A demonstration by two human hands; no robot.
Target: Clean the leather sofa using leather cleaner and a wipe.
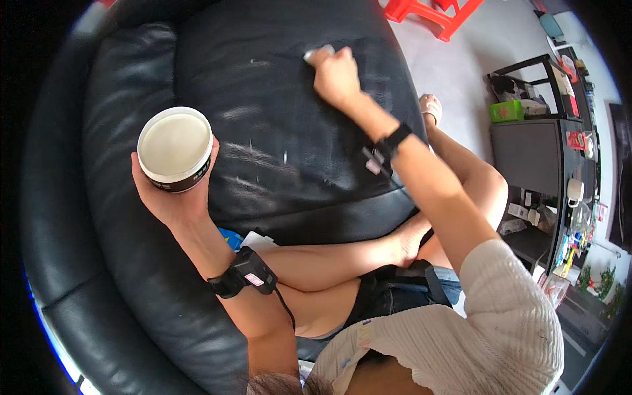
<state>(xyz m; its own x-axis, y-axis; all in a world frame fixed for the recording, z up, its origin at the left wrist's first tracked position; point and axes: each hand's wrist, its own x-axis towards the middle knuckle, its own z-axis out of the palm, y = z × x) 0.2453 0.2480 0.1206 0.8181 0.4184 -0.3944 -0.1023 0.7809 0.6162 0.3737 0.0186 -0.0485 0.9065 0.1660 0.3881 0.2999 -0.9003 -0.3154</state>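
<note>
My left hand [175, 202] holds up an open round tub of pale cream [174, 144], with a white rim and a dark band that bears writing. Black leather of a sofa [237, 98] spreads beneath both hands. On the seat, near its front edge, my right hand [338, 76] is closed around a small whitish thing [318, 53], perhaps a cloth or sponge, mostly covered by the fingers and blurred. Whitish streaks and small specks mark the leather below and left of that hand.
A blue packet [231, 239] and a white object [259, 240] lie by my bent leg. Beyond the seat are a red plastic stool [429, 15] and a dark cabinet [526, 148] with items on its shelves. A green box [507, 111] sits on top.
</note>
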